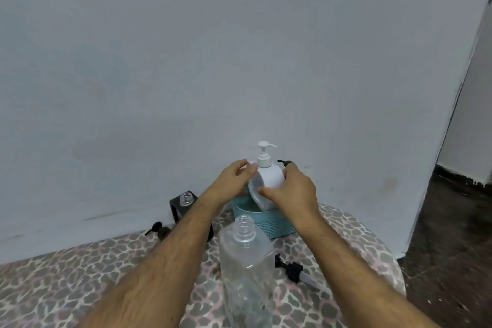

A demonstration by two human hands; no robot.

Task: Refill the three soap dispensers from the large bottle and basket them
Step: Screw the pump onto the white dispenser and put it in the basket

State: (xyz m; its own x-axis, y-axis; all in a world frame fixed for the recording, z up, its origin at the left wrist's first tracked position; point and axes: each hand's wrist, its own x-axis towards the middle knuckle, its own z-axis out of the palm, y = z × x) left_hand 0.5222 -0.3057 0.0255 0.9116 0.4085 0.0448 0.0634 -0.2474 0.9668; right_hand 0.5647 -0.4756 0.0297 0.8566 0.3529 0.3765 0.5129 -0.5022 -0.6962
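Head view shows a white soap dispenser (pixel 267 184) with its white pump head screwed on, tilted, held over the teal basket (pixel 274 224) near the worktop's (pixel 80 282) far edge. The left hand (pixel 234 181) pinches its shoulder; the right hand (pixel 292 189) curls round its body. A black dispenser (pixel 183 205) stands open-necked beside the basket, its far side hidden by the left forearm, with a black pump (pixel 157 230) lying just beside it. The large clear bottle (pixel 247 269) stands uncapped at the near edge, its base cut off. Another black pump (pixel 292 269) lies beside it. A dark pump tip (pixel 282 162) pokes out behind the right hand; what it belongs to is hidden.
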